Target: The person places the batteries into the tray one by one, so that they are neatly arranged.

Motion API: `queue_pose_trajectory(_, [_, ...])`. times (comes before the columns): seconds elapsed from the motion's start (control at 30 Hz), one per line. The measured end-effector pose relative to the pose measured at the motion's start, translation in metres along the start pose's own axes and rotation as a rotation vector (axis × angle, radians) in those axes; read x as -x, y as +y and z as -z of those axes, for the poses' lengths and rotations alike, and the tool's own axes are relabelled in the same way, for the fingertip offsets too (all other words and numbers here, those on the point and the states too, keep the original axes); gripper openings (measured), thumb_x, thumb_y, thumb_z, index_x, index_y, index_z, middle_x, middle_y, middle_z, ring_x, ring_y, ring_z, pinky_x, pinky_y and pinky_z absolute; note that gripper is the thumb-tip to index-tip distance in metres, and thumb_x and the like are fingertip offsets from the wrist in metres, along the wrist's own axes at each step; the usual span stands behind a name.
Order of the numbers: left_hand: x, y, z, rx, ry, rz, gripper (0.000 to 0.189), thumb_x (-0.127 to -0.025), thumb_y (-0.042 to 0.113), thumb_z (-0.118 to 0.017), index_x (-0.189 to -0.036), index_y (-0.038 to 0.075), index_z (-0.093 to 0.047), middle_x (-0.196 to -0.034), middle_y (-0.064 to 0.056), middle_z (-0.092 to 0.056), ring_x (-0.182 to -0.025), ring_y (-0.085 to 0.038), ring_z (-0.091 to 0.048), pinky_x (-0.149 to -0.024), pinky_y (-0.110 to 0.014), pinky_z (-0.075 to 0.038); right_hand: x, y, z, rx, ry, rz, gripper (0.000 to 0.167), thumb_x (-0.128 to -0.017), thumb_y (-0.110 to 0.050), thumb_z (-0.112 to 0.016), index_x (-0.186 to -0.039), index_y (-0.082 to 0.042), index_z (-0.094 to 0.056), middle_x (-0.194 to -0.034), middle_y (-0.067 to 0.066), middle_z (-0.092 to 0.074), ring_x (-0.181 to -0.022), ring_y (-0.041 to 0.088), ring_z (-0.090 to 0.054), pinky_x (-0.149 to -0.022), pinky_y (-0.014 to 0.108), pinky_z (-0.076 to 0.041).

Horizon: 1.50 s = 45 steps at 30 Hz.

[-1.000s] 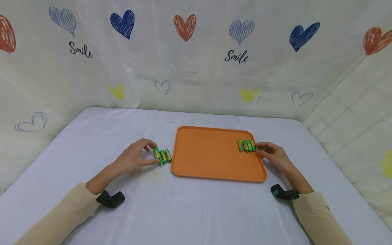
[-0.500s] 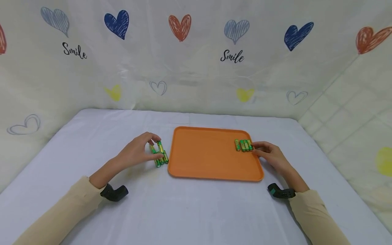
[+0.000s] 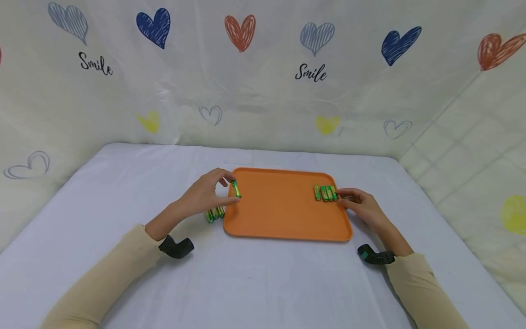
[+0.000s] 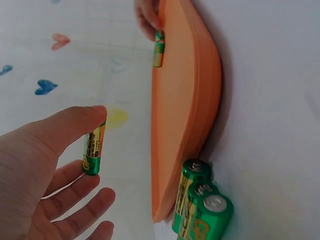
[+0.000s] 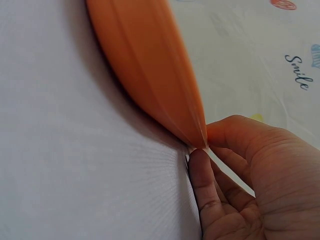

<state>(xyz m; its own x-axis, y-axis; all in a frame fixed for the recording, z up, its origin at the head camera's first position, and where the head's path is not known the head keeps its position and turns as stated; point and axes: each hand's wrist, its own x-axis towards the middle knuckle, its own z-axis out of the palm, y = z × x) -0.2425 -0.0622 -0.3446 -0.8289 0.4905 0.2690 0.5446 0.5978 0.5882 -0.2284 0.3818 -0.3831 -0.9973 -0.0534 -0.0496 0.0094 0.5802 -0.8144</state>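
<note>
My left hand (image 3: 203, 194) pinches a green-and-gold battery (image 3: 236, 188) by its two ends, thumb on one and a finger on the other, above the left rim of the orange tray (image 3: 279, 210). In the left wrist view this battery (image 4: 95, 145) hangs clear of the tray. Three more batteries (image 3: 215, 214) lie side by side on the cloth against the tray's left edge. My right hand (image 3: 359, 201) reaches over the right rim, finger and thumb at the ends of the rightmost battery (image 3: 334, 193). In the right wrist view the rim hides those fingertips.
Inside the tray, other batteries (image 3: 326, 193) stand in a row beside the right hand's battery, and one battery (image 3: 317, 193) lies slightly apart to their left. A white cloth (image 3: 263, 278) covers the table. Behind it hangs a backdrop (image 3: 263, 91) with hearts.
My left hand has lifted one battery from the group beside the tray and carried it right, over the tray's left rim. The right hand keeps its place.
</note>
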Motion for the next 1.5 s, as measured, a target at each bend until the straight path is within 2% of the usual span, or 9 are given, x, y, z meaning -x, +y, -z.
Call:
queue_pose_trajectory(0.33, [-0.025, 0.017, -0.021, 0.057, -0.016, -0.019, 0.053, -0.08, 0.033, -0.082, -0.122, 0.01, -0.058, -0.116, -0.006, -0.06, -0.105, -0.028, -0.059, -0.083, -0.04, -0.05, 0.0, 0.002, 0.002, 0.002, 0.007, 0.008, 0.049, -0.096, -0.028, -0.064, -0.136, -0.001, -0.053, -0.126, 0.022, -0.059, -0.089, 0.002, -0.059, -0.079, 0.017, -0.046])
queue_pose_trajectory(0.73, [-0.05, 0.024, -0.037, 0.11, -0.028, -0.067, 0.054, -0.081, 0.032, -0.081, -0.122, 0.008, -0.057, -0.117, -0.004, -0.059, -0.106, -0.03, -0.058, -0.085, -0.044, -0.051, -0.001, 0.0, 0.004, 0.008, 0.007, -0.019, 0.049, -0.096, -0.026, -0.064, -0.136, -0.002, -0.053, -0.129, 0.021, -0.058, -0.095, 0.008, -0.059, -0.083, 0.019, -0.046])
queue_pose_trajectory(1.0, [-0.062, 0.033, -0.048, 0.117, -0.039, -0.094, 0.053, -0.082, 0.034, -0.08, -0.123, 0.01, -0.057, -0.12, -0.003, -0.058, -0.105, -0.023, -0.057, -0.084, -0.038, -0.051, -0.001, 0.002, 0.002, -0.013, 0.025, 0.004, 0.046, -0.095, -0.022, -0.065, -0.133, 0.0, -0.055, -0.128, 0.022, -0.058, -0.095, 0.007, -0.059, -0.081, 0.018, -0.046])
queue_pose_trajectory(1.17, [-0.07, 0.039, -0.054, 0.137, -0.052, -0.095, 0.051, -0.082, 0.036, -0.079, -0.122, 0.012, -0.058, -0.12, -0.002, -0.057, -0.105, -0.021, -0.057, -0.085, -0.037, -0.05, 0.0, 0.002, 0.002, -0.012, 0.032, 0.013, 0.045, -0.094, -0.021, -0.066, -0.133, 0.0, -0.056, -0.127, 0.022, -0.058, -0.094, 0.007, -0.059, -0.08, 0.017, -0.046])
queue_pose_trajectory(1.5, [-0.09, 0.043, -0.075, 0.155, -0.102, -0.096, 0.053, -0.083, 0.036, -0.078, -0.124, 0.011, -0.057, -0.122, -0.002, -0.056, -0.107, -0.021, -0.056, -0.088, -0.035, -0.049, 0.001, 0.002, 0.003, -0.01, 0.035, 0.001, 0.043, -0.094, -0.02, -0.066, -0.132, -0.001, -0.057, -0.127, 0.021, -0.059, -0.094, 0.006, -0.059, -0.081, 0.021, -0.046])
